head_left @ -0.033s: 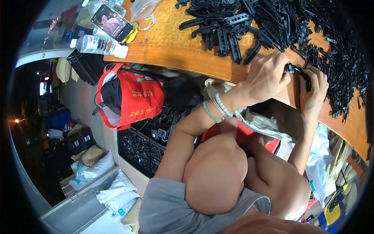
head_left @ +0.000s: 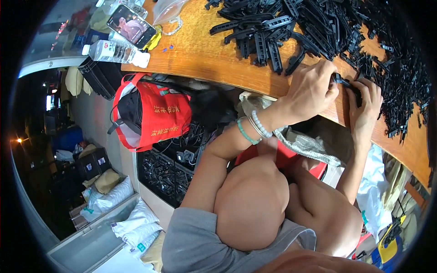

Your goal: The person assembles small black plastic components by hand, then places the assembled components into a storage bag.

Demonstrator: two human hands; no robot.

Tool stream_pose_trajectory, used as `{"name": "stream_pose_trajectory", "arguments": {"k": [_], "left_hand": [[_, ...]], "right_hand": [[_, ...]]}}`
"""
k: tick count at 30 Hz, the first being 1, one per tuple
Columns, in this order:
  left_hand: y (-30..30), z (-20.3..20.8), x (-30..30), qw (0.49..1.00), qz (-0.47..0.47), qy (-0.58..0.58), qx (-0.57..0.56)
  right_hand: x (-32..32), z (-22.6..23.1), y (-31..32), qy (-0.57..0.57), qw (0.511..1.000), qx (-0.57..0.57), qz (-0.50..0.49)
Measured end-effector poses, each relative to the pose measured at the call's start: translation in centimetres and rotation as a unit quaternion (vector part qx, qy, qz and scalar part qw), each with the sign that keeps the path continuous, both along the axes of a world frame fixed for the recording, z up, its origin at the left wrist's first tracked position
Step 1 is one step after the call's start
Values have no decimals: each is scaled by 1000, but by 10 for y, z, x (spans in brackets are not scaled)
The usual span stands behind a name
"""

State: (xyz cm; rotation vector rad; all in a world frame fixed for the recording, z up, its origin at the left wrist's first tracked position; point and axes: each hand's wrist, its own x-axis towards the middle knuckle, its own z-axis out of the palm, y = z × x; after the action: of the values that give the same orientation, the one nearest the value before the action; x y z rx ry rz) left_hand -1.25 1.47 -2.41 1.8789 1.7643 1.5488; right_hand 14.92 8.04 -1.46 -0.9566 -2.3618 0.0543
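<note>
Over the near edge of the wooden table [head_left: 191, 52], my left hand [head_left: 314, 88] is closed in a pinch on one end of a black plastic strip-like part [head_left: 343, 81]. My right hand [head_left: 366, 100] curls round the other end, its fingers covering much of it. Just beyond my left hand lies a heap of long, slotted black plastic parts [head_left: 273, 48]. A spread of smaller black plastic pieces [head_left: 403, 82] reaches close to my right hand's fingers.
At the table's far left are a propped phone [head_left: 131, 26], a lying water bottle [head_left: 114, 52] and a clear plastic bag [head_left: 166, 10]. A red bag [head_left: 166, 113] hangs below the table edge. Beneath it stands a bin of black parts [head_left: 166, 170]. My raised knee [head_left: 250, 202] sits between my arms.
The black plastic part has tilted slightly between my fingers. Both hands stay almost where they were.
</note>
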Motion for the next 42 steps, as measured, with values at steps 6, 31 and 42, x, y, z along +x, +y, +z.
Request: {"name": "stream_pose_trajectory", "arguments": {"k": [6, 31, 42], "left_hand": [[-5, 5, -3, 995, -16, -92, -41], [-3, -20, -2, 997, 27, -75, 15], [-6, -20, 4, 981, -16, -191, -40]], "right_hand": [[0, 4, -4, -20, 1000, 6, 7], [-10, -1, -24, -8, 999, -38, -29], [-9, -12, -6, 46, 995, 60, -68]]}}
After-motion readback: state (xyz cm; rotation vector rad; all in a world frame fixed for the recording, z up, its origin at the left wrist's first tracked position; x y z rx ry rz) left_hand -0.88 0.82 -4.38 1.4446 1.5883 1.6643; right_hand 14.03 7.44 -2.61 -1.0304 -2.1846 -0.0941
